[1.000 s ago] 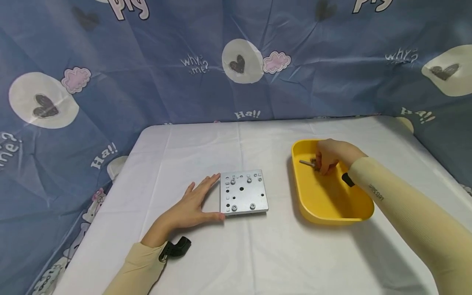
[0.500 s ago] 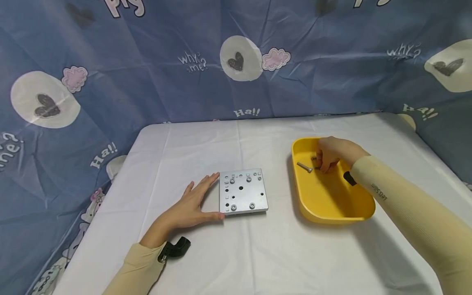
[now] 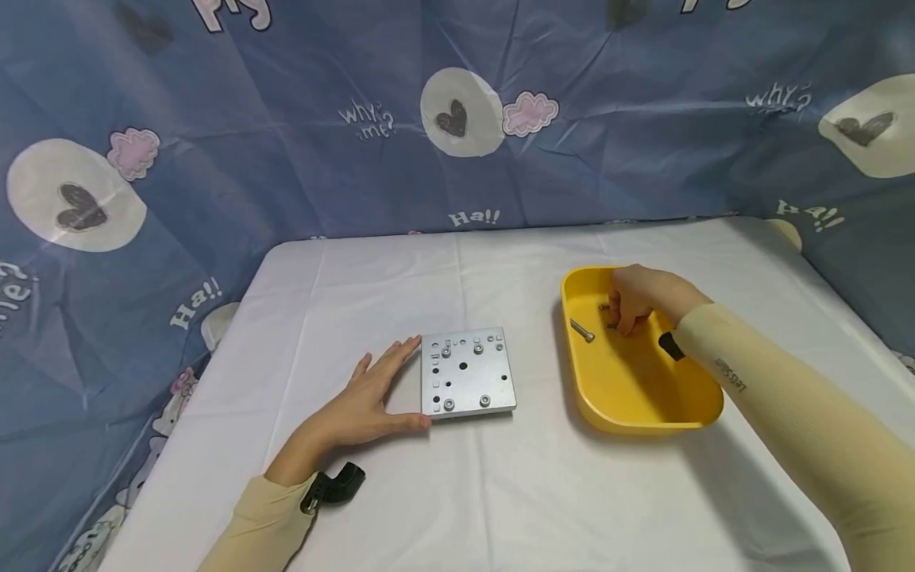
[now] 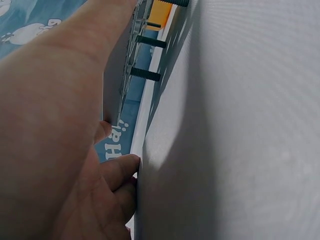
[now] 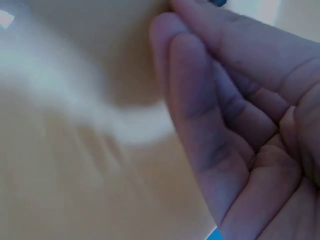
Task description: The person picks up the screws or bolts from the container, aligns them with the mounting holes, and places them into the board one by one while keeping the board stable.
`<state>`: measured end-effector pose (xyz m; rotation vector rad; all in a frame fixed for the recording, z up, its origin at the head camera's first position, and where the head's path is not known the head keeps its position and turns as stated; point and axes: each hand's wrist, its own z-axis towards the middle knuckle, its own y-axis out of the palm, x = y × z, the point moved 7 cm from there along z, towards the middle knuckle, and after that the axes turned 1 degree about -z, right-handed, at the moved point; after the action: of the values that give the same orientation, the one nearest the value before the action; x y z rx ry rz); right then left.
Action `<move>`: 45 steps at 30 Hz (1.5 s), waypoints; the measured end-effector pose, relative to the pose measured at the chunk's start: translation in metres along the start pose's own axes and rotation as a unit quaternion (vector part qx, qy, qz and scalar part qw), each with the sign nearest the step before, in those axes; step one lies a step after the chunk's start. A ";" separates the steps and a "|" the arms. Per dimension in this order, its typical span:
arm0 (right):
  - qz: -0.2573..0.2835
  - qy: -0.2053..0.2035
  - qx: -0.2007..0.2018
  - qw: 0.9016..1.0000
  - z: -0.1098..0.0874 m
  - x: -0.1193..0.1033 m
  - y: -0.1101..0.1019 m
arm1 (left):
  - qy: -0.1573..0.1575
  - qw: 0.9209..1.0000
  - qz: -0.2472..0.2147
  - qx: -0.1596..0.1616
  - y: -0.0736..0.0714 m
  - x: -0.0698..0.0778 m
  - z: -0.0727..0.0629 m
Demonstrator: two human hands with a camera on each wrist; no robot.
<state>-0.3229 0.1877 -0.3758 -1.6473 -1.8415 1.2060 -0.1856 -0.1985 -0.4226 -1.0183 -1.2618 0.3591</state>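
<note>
A silver metal plate (image 3: 468,377) with holes and several socket-head screws lies on the white table. My left hand (image 3: 360,409) is spread beside it, index fingertip at its far left corner and thumb at its near left corner. In the left wrist view, threaded screw shanks (image 4: 145,74) stick out under the plate. My right hand (image 3: 632,298) reaches into a yellow bin (image 3: 646,428), fingers curled down near its floor. In the right wrist view the thumb (image 5: 250,42) meets the fingertips; whether they pinch anything is hidden. A loose screw (image 3: 582,330) lies left of this hand.
Another small dark metal piece (image 3: 604,307) shows beside the right fingers in the bin. The bin stands right of the plate on the white tablecloth (image 3: 529,492). Behind the table hangs a blue printed curtain (image 3: 300,159).
The loose screw in the bin has turned and shifted slightly away from my right fingers. My right hand stays low in the bin. My left hand and the plate keep their places.
</note>
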 end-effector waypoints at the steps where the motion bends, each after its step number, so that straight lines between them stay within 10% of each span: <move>1: -0.004 0.001 0.000 1.000 0.001 -0.001 0.000 | -0.001 1.000 -0.001 0.000 -0.001 0.000 0.000; 45: 0.125 -0.087 0.004 0.988 -0.019 -0.014 -0.044 | 0.000 1.000 0.000 -0.005 0.001 0.001 -0.001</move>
<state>-0.3320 0.1834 -0.3267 -1.8637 -1.7630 1.5017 -0.1839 -0.1974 -0.4227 -1.0270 -1.2654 0.3538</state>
